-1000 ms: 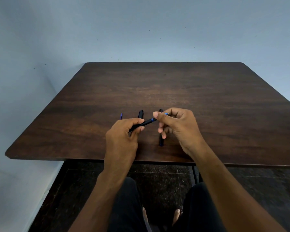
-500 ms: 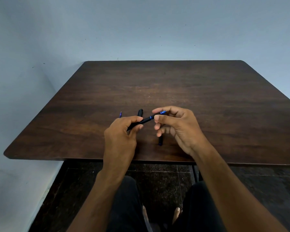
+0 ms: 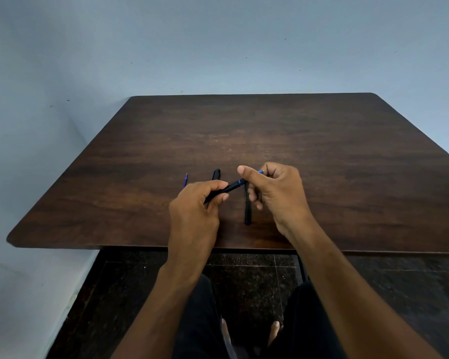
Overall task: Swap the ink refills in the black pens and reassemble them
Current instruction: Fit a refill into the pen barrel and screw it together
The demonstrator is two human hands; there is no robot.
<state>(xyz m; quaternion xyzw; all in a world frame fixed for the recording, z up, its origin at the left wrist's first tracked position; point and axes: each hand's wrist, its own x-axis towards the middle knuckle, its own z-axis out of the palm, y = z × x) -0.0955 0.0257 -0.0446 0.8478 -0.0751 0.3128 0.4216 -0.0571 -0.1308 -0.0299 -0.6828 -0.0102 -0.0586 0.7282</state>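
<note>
Left hand (image 3: 196, 203) curled round slim matte black pen barrel (image 3: 224, 189); right hand (image 3: 275, 189) pinching its blue-ringed tip (at 2 o'clock), above dark grained wooden table (image 3: 322, 151).

Head view looks down, forward over table (image 3: 322, 141).

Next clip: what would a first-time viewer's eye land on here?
The two hands at the table's near edge: the left hand grips a black pen barrel, and the right hand pinches its blue tip. Another black pen lies beneath them.
</note>
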